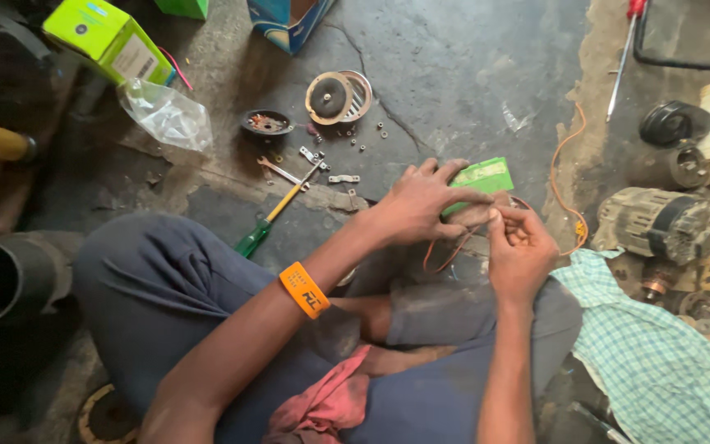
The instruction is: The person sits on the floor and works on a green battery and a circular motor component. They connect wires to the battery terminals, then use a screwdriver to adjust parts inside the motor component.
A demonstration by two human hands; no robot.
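Currently left hand [417, 204] clasps green box [481, 178]; right hand [519, 251] pinches orange wire [445, 255]. Best to keep box steady, wire taut, fingertips close to its end.

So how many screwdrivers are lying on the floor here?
2: a green-handled screwdriver left of the left hand, and a red-handled screwdriver at the top right. Others may be hidden.

On the cracked concrete floor [454, 74] lie a green-handled screwdriver [277, 215], a round metal fan cover [338, 97], scattered nuts [367, 136], a clear plastic bag [166, 115], a lime-green box [108, 37], a ribbed motor [659, 224] and a checked cloth [659, 362].
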